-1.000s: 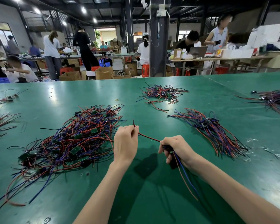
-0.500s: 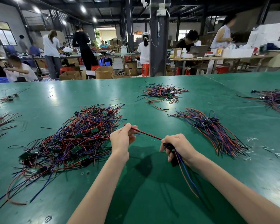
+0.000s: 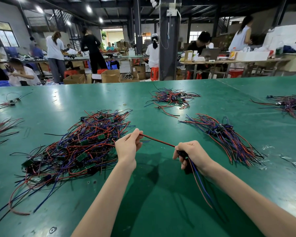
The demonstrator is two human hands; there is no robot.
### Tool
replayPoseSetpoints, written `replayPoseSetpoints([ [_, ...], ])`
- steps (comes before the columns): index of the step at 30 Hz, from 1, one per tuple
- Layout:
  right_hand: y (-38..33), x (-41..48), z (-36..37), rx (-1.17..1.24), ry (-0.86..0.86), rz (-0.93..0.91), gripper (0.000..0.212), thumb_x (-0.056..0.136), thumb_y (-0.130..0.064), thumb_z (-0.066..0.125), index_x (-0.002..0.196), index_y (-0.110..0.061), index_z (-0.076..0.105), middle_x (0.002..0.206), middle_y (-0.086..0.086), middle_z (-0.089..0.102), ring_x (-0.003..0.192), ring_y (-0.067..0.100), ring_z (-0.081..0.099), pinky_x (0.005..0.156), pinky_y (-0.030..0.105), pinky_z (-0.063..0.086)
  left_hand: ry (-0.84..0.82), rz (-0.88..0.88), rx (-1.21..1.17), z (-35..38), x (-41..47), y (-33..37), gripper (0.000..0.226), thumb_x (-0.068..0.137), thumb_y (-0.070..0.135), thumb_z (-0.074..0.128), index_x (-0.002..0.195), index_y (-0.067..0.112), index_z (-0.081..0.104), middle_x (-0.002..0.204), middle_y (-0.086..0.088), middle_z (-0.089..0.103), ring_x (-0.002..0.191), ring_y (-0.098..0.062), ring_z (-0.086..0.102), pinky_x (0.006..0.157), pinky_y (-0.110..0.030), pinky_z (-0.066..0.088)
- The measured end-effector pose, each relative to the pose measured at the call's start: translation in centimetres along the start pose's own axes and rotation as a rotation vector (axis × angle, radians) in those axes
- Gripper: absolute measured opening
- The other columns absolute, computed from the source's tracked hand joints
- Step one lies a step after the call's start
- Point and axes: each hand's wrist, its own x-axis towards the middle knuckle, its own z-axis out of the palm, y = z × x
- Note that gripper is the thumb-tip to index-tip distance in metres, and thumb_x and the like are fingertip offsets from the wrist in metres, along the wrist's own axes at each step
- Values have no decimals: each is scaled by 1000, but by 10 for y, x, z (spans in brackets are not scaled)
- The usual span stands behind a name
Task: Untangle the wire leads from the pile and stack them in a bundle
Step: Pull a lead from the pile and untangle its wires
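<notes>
Plainly, one wire lead (image 3: 158, 140) is out of the heap and held taut in the air between both hands, low in the middle of the view above the green desk (image 3: 161, 216). The left hand (image 3: 128, 148) pinches its red-and-black end between thumb and fingertips. The right hand (image 3: 194, 155) is curled round the other end, where a small dark part sits (a board or a plug, too hidden by the fingers to tell). Blue, red and black loose tails (image 3: 201, 187) hang from under that fist toward six o'clock.

The tangled pile (image 3: 79, 147) lies on the desk at nine o'clock from the hands, its near fringe just beside the left hand. The sorted bundle (image 3: 225, 140), its wires lying roughly one way, is at two o'clock, apart from the right hand. A smaller heap (image 3: 173, 99) sits at twelve o'clock, farther off.

By the look of it, this lead will handle as a light, limp thing. Its thin insulated strands should sag where unsupported, spring a little and snag on their neighbours. The smooth insulation is likely to slip through a weak pinch, so a hold near the tip needs firm pressure. The best place to take hold, I judge, is the dark part at the root, the only stiff spot and the one that carries all the strands together. A second pinch along the strands would keep them straight. A hard tug on one strand risks straining its joint, so any pull should run along the wire.
</notes>
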Motion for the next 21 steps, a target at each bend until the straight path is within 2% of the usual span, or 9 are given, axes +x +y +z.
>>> replayPoseSetpoints([
  [5, -1, -1, 2, -17, -16, -6, 37, 87, -12, 52, 55, -5, 68, 48, 6, 49, 35, 18, 43, 42, 24, 43, -30, -207, -256, -1, 0, 6, 11, 86, 7, 67, 76, 1, 68, 61, -3, 69, 47, -4, 58, 47, -16, 49],
  [8, -2, -2, 3, -16, -20, -7, 37, 88, -12, 52, 55, -5, 68, 48, 6, 49, 35, 19, 43, 42, 24, 43, -33, -271, -365, 0, 1, 9, 10, 87, 4, 65, 77, 2, 63, 55, -4, 66, 43, -6, 54, 45, -16, 48],
  [18, -3, -3, 4, -20, -26, -5, 38, 88, -11, 52, 53, -6, 67, 46, 4, 47, 34, 18, 42, 41, 23, 42, -112, -315, -466, -1, 4, 13, 12, 91, 0, 54, 87, 10, 57, 52, -5, 63, 40, -6, 54, 43, -15, 47],
  [21, -3, -4, 4, -20, -32, 4, 38, 87, -10, 52, 52, -7, 67, 45, 4, 47, 33, 17, 41, 40, 21, 41, -104, -251, -366, -3, 6, 11, 10, 90, 1, 57, 87, 10, 57, 60, -4, 64, 43, -5, 55, 45, -16, 48],
])
